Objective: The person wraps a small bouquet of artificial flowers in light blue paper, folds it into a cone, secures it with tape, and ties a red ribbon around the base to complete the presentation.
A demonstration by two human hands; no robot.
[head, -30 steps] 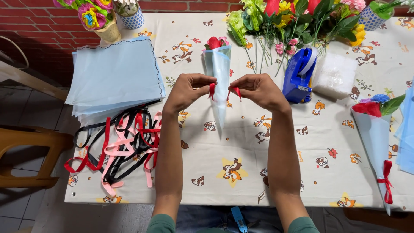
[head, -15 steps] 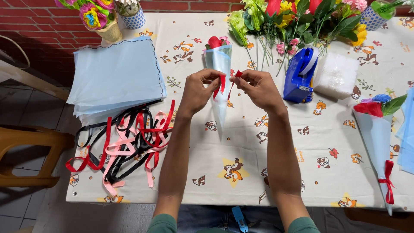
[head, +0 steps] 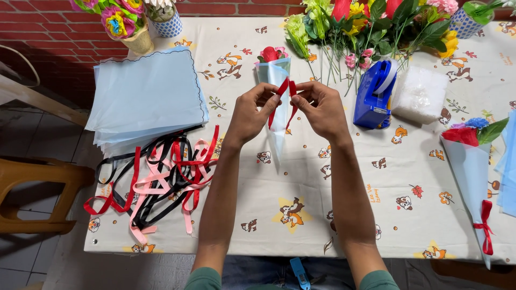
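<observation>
Red ribbon (head: 285, 88) between both hands

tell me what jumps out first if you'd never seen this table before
Mid-table, the left hand and right hand pinch a red ribbon over a pale blue paper cone topped by a red flower. Left of them sprawls a tangle of ribbons; along the far edge lie bright artificial flowers.

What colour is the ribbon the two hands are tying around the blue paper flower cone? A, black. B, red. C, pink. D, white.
B: the ribbon pinched between the left hand and the right hand is red, looped in front of the paper cone.
</observation>
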